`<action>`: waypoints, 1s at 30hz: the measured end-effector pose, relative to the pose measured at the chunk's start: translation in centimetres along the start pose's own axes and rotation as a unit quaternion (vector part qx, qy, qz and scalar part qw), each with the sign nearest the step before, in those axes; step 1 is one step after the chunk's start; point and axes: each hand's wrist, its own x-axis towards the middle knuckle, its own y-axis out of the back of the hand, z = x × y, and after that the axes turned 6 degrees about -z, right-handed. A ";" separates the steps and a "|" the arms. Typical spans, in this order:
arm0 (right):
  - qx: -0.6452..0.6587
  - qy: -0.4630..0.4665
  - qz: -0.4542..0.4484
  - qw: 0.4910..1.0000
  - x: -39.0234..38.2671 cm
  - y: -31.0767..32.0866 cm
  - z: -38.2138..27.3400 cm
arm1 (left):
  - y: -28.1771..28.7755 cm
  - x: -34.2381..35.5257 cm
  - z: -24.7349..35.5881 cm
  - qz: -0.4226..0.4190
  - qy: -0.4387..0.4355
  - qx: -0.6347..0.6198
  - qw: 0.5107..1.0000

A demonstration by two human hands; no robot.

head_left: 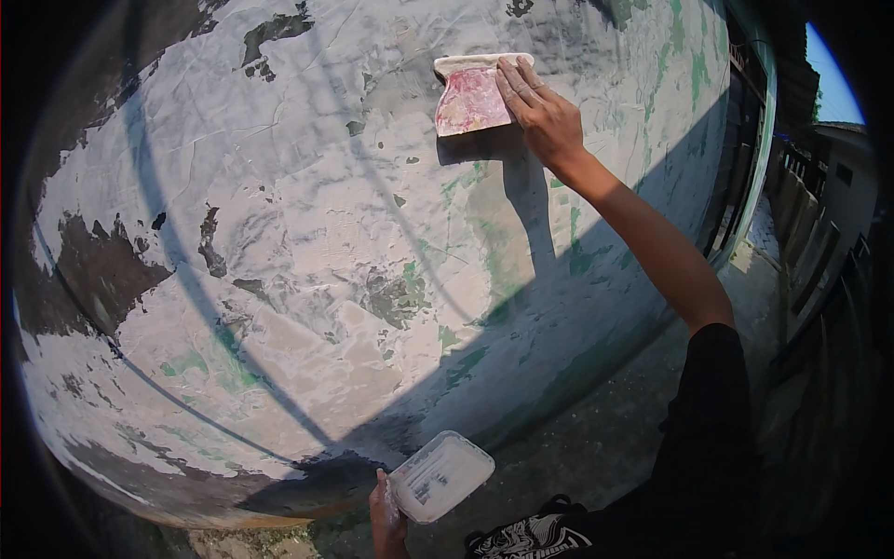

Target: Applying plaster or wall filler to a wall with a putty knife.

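My right hand [545,116] is closed on a wide putty spreader [473,99], pinkish-red and smeared white, with a whitish strip along its top edge. The spreader is up at the wall [298,205], its shadow falling just below it; whether its edge touches cannot be told. Low in the view, my left hand [386,517] grips the side of a shallow rectangular plastic container [442,475]. White putty coats the inside of the container, with darker patches showing on its bottom.
White filler covers much of the wall, between patches of green paint [587,256] and dark bare plaster [102,270]. A door or window frame [759,140] stands at the right. Beyond it are a concrete path [750,279] and a fence [805,172].
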 end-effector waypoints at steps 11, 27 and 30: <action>0.122 0.018 -0.092 0.988 -1.2 4.2 1.1 | -0.8 0.5 -0.3 -0.024 0.011 0.021 0.999; 0.696 -0.298 -0.168 0.631 1.9 5.2 -1.6 | -1.2 -0.1 -0.3 -0.036 0.009 0.017 0.999; 0.718 -0.342 -0.116 0.595 2.2 3.6 -3.7 | -1.6 0.0 -0.5 -0.038 0.009 0.005 0.999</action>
